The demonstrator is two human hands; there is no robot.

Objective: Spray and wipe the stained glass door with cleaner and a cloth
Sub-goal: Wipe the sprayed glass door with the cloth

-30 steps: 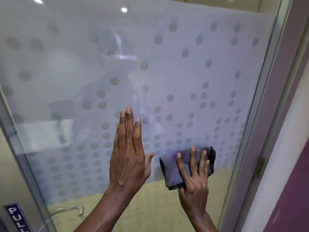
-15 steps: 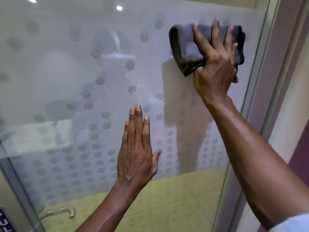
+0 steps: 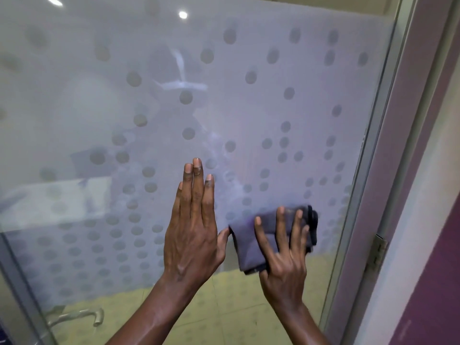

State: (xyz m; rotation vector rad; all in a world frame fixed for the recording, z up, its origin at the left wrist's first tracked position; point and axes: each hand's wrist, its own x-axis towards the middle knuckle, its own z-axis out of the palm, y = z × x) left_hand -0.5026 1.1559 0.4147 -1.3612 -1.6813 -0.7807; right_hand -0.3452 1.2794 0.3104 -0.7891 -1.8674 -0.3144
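The glass door fills the view, frosted with rows of clear dots and a clear strip along the bottom. My left hand lies flat on the glass, fingers straight and together, holding nothing. Just to its right, my right hand presses a folded dark grey cloth against the lower right of the frosted area, fingers spread over it. The cloth is slightly blurred. No spray bottle is in view.
A metal door frame runs down the right side, with a hinge low on it and a purple and white wall beyond. A metal door handle shows at the lower left. Yellow floor tiles show through the clear strip.
My right hand has swept the cloth from the upper right of the glass down to the lower right, where it also was a second ago. My left hand stays flat on the glass.
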